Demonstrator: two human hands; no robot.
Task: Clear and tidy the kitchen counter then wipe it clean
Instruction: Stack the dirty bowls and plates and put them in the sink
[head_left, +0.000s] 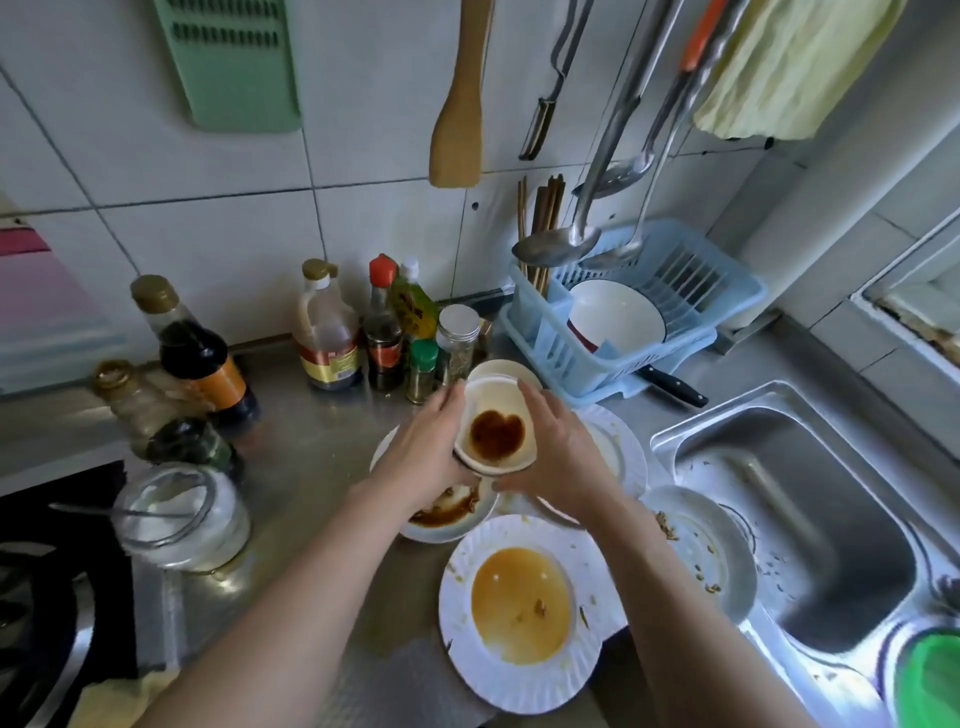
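Note:
Both my hands hold a small stack of white bowls (498, 415) above the counter; the top bowl has a dark sauce stain in its bottom. My left hand (423, 449) grips the stack's left side and my right hand (558, 447) grips its right side. Below them lies a dirty plate with brown sauce (441, 519). A white plate with orange broth (519, 608) sits near the counter's front edge. Another white plate (618, 447) lies behind my right hand. A soiled plate (701, 545) leans over the sink's rim.
Sauce bottles (332, 332), spice jars (460, 335) and a glass jar with a spoon (182, 514) line the steel counter's back and left. A blue dish rack (639, 322) holds a bowl. The steel sink (810, 499) lies right, a stove (47, 597) left. Utensils hang above.

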